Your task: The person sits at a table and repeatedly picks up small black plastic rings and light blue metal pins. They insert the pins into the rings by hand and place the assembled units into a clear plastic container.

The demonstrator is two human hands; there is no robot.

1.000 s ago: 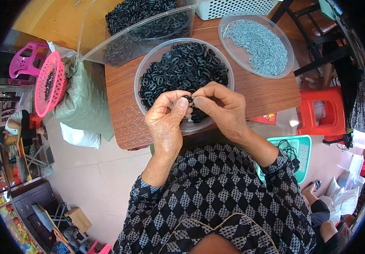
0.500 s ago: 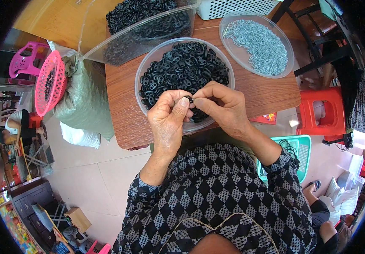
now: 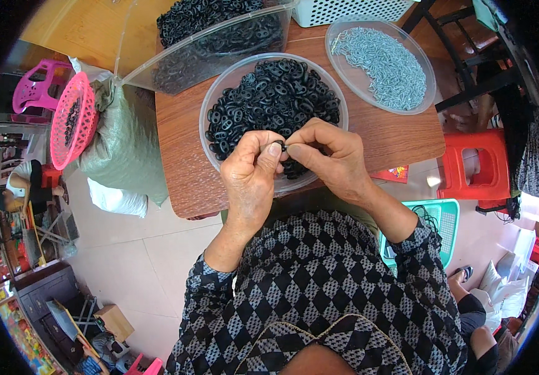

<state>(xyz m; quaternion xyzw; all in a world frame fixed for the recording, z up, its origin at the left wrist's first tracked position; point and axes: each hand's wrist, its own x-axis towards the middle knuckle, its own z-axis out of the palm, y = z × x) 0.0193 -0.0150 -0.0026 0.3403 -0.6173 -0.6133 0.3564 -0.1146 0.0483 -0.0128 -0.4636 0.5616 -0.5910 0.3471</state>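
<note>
My left hand [image 3: 251, 169] pinches a small black two-holed plastic piece [image 3: 280, 145] between thumb and forefinger, over the near rim of a round clear tub. Against the right side of that piece, my right hand [image 3: 332, 156] has its thumb and forefinger pressed together; whatever lies between those fingertips is hidden. Beneath both hands, the tub [image 3: 204, 125] is heaped with similar black pieces [image 3: 269, 94]. Farther back to the right, a clear oval tray [image 3: 431, 94] holds many small silvery-blue screws [image 3: 385, 69].
A clear bin [image 3: 207, 59] of black pieces stands at the table's [image 3: 185, 162] back left, near a white perforated basket [image 3: 344, 12]. Left are a pink basket [image 3: 63, 137] and a stuffed sack [image 3: 125, 137]. A red stool [image 3: 476, 162] and green basket [image 3: 448, 231] stand right. Other people sit nearby.
Both hands stay nearly in place, the left a little farther right, still pinching the black piece. The whole view has shifted very slightly.
</note>
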